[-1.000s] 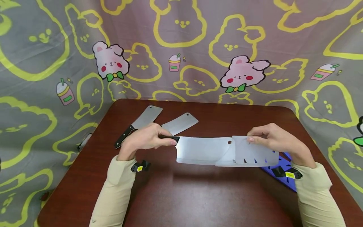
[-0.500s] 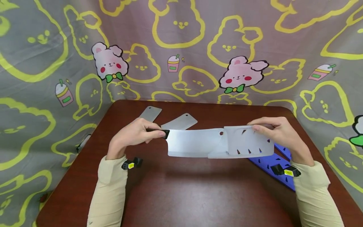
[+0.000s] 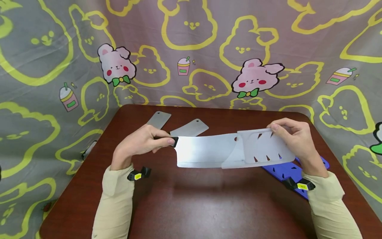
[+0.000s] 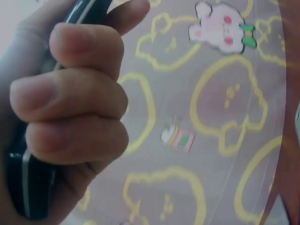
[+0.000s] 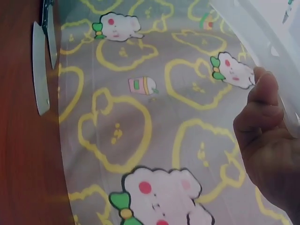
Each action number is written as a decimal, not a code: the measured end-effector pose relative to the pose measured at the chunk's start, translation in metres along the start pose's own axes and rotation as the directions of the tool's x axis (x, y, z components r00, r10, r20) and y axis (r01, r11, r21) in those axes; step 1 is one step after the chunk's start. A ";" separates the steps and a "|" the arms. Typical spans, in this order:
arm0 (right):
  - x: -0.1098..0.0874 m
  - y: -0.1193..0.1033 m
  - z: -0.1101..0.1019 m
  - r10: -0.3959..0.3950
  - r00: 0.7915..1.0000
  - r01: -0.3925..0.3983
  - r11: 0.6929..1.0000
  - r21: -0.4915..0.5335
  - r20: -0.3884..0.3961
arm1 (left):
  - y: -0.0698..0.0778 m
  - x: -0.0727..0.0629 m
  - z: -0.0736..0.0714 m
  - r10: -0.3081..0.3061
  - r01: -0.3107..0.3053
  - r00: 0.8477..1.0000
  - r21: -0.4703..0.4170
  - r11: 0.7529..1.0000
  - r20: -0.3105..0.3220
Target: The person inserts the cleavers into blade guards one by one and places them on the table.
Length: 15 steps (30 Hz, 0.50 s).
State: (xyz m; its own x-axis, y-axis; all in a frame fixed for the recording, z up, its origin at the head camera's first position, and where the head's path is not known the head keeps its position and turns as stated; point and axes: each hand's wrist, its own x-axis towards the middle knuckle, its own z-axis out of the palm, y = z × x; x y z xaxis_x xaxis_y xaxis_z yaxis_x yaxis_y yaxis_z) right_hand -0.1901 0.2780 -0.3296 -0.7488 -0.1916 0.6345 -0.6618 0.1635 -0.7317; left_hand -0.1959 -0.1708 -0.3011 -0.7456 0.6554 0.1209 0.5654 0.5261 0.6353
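Covering the back and sides, a cartoon-print curtain (image 3: 206, 41) surrounds a dark reddish-brown table (image 3: 209, 205). Above the tabletop, between the two hands, hangs a broad-bladed cleaver (image 3: 206, 151), roughly level, its bevelled edge facing down. A translucent, slotted blade guard (image 3: 265, 151) overlaps the blade's far end; how deep the steel reaches inside is hard to tell. Beneath the right forearm lies a blue slotted guard (image 3: 282, 169), partly hidden. Farther back, on the left, rest two more cleavers, one angled blade (image 3: 190, 127) near the middle and another blade (image 3: 159, 119) beside it, their handles hidden by the left hand (image 3: 143, 142) and arm. That hand's fingers curl firmly round the black handle (image 4: 30, 187). The right hand (image 3: 296, 137) pinches the guard's upper edge near its outer end, thumb in front.

The cleaver should be stiff, fairly heavy and sharp, so the handle is the safe hold. The guard is probably light, thin plastic, somewhat flexible and smooth; its top edge, away from the cutting side, suits a pinch. Smallest is the blade's hanging hole (image 3: 235, 139), just beside the guard's mouth.
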 end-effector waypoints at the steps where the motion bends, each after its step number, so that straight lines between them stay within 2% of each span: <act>1: 0.000 -0.001 0.003 0.004 1.000 -0.004 1.000 -0.022 0.020 | 0.002 0.002 0.002 0.008 -0.008 1.000 0.006 1.000 0.009; 5: 0.000 -0.005 0.015 0.006 0.999 0.000 0.994 -0.109 0.053 | 0.008 0.010 0.009 0.032 -0.032 0.999 0.025 0.999 0.027; 11: -0.004 -0.006 0.026 0.001 1.000 -0.003 0.994 -0.105 -0.020 | 0.008 0.013 0.012 0.027 -0.026 1.000 0.026 0.999 -0.009; 15: -0.005 -0.006 0.034 0.029 0.998 -0.035 0.993 -0.111 -0.052 | 0.009 0.019 0.022 0.033 -0.032 0.999 0.007 0.999 -0.014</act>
State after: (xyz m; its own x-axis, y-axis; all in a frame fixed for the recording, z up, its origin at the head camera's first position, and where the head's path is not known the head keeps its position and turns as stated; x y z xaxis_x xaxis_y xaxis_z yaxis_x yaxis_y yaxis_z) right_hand -0.1813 0.2450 -0.3370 -0.7686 -0.1361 0.6250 -0.6353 0.2764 -0.7211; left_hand -0.1976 -0.1416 -0.3097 -0.7316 0.6646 0.1520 0.5917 0.5082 0.6258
